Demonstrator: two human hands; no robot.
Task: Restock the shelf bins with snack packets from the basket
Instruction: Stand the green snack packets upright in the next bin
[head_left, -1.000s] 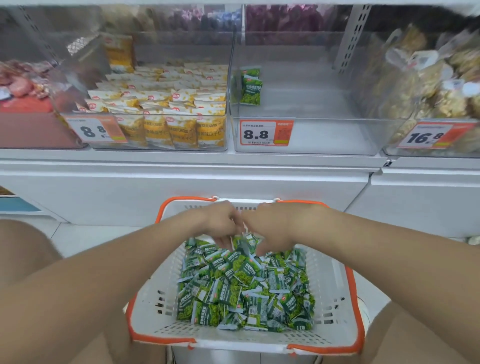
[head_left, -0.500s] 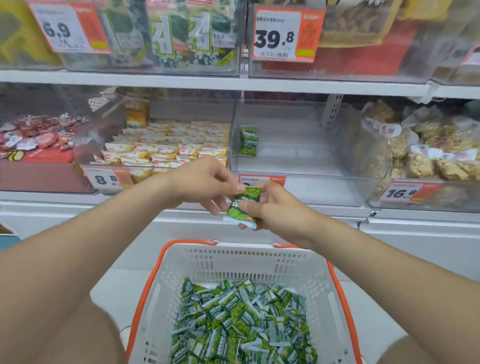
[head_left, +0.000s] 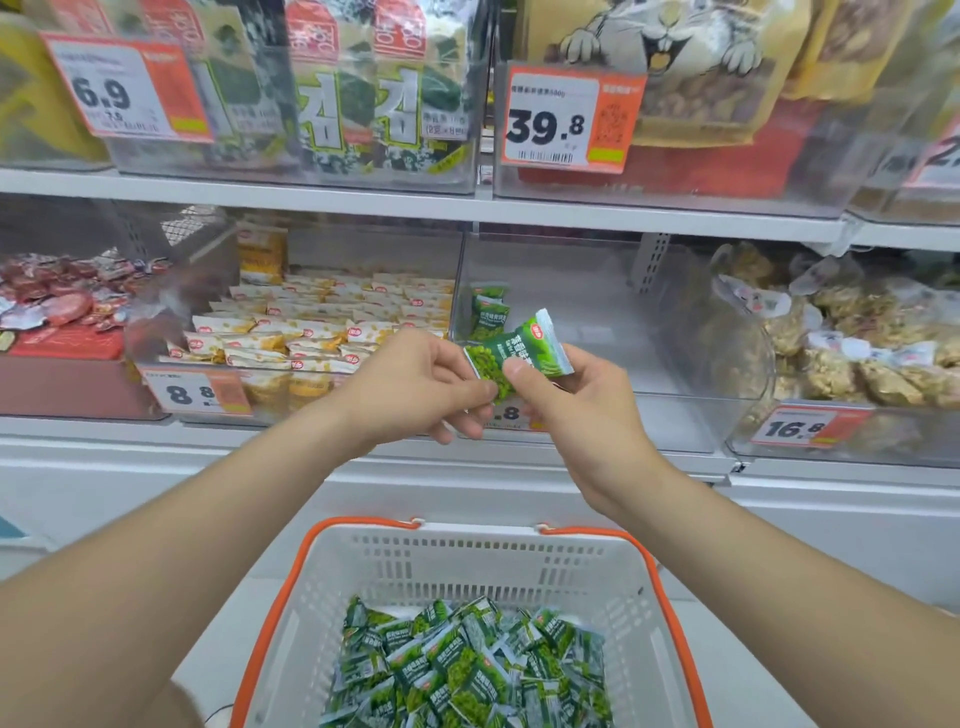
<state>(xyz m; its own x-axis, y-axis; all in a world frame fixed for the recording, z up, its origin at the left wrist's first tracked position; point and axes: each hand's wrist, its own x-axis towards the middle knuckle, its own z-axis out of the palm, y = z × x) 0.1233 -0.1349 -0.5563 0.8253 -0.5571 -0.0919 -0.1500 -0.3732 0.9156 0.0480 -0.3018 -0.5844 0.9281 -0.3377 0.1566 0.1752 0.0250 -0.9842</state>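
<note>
I hold one green packet (head_left: 524, 348) in both hands, raised before the near-empty middle bin (head_left: 597, 312) and, as far as I can tell, not yet inside it. The left hand (head_left: 415, 384) pinches its lower end; the right hand (head_left: 566, 405) clamps it with thumb over fingers. I judge the double hold serves to square it, label up, before placing. A pair (head_left: 488, 312) stands at the bin's back left, so rows likely build from there. The basket (head_left: 291, 571) sits below, between my arms, handy for repeat picks. Its pile (head_left: 467, 670) is large, so the task looks barely begun.
</note>
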